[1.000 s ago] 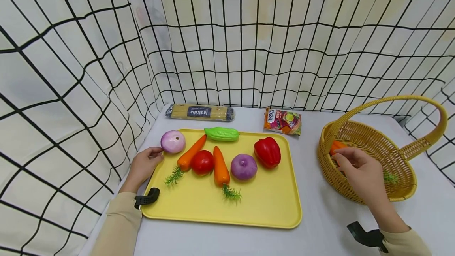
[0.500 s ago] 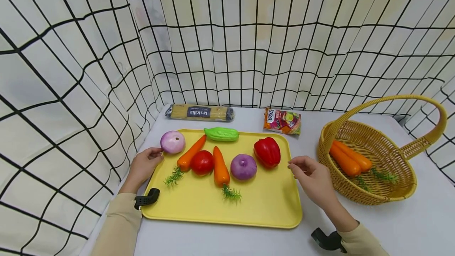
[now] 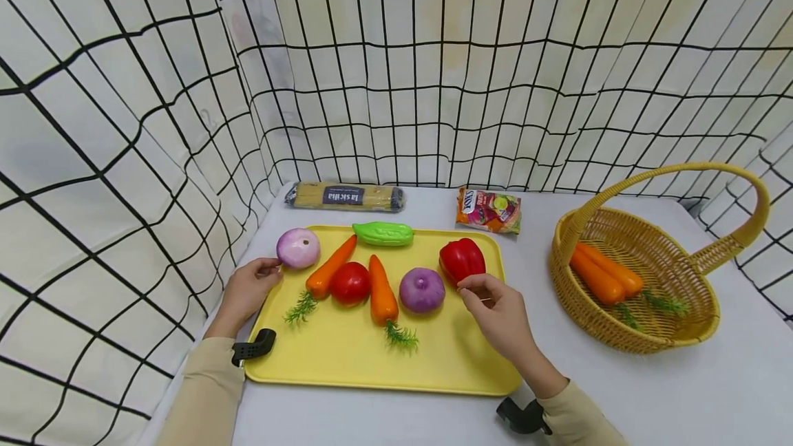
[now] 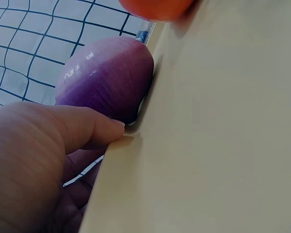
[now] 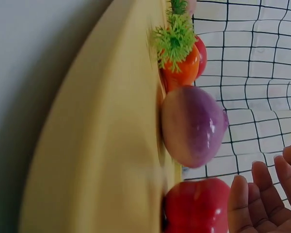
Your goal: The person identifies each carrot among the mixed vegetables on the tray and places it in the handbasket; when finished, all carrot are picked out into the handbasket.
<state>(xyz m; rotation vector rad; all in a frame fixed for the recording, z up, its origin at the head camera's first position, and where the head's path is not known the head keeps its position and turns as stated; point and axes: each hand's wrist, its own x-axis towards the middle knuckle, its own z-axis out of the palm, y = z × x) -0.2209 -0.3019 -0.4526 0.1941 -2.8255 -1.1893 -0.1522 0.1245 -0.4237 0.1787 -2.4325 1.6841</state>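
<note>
My left hand [image 3: 248,294] grips the left rim of a yellow tray [image 3: 347,360]; its thumb [image 4: 94,128] lies on the rim in the left wrist view, fingers beneath. Beside it sits a purple onion [image 3: 299,248] at the tray's corner. My right hand [image 3: 502,315] hovers over the tray's right side, fingers loosely bent and holding nothing. Its fingertips are close to a red bell pepper [image 3: 462,257]. To the left of the pepper is a second purple onion [image 3: 422,290]. Two carrots [image 3: 383,294] with green tops flank a tomato [image 3: 350,284], and a green cucumber-like vegetable [image 3: 383,233] lies behind.
On the right stands a wicker basket [image 3: 573,312] with a tall handle, holding two carrots [image 3: 610,277]. Behind the tray lie a pack of spaghetti [image 3: 303,195] and a colourful snack packet [image 3: 489,210]. Grid-patterned cloth [image 3: 403,109] walls off the back and sides.
My right hand has left the basket and swung left over the tray to the bell pepper, uncovering the two carrots in the basket. The left hand stays at the tray's rim.
</note>
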